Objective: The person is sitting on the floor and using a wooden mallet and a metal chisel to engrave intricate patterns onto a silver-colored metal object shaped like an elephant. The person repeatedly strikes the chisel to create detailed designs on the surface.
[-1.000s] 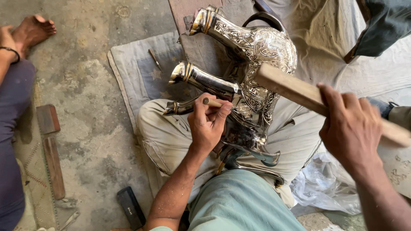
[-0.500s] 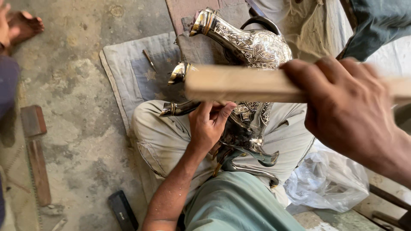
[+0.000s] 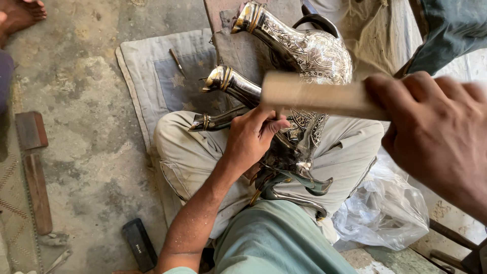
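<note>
The person sits on the floor with shiny metal jugs [image 3: 304, 56] across the lap, and the step in hand looks like tapping. The left hand [image 3: 251, 139] is closed narrow around a thin punch [image 3: 278, 112], pinching it so its tip stands against the carved metal near the middle of the jugs. The right hand [image 3: 436, 137] is wrapped tight around a flat wooden mallet [image 3: 314, 94], which is lifted just above the punch and looks blurred.

My guess is that the next move calls for the wood to come straight down on the top of the punch, while the left hand keeps the punch steady so it does not slip off the round side.

The jugs are silver with gold bands by their mouths, and their bellies are covered in small curly patterns. Long spouts point to the left, over the edge of the grey mat [image 3: 152, 76] on the floor. A curved dark handle [image 3: 319, 20] shows at the top. A small black block [image 3: 139, 243] lies on the concrete floor near the person's knee.
</note>
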